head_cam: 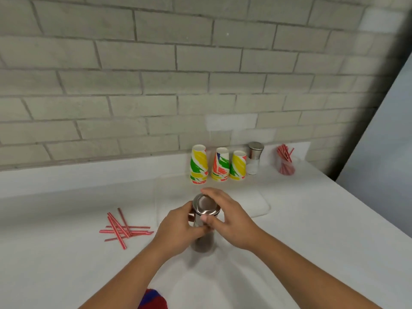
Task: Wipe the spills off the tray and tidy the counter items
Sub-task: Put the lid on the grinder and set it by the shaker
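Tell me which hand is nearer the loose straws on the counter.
Left. The left hand grips the shaker just right of the loose straws; the right hand is farther right.

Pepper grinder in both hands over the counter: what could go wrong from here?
1. The left hand holds the pepper grinder body while the right hand is on its steel cap; twisting could shed grounds onto the white counter.
2. The clear tray is hard to see, so setting the grinder on its rim could tip it.
3. A forearm might scatter the loose straws.
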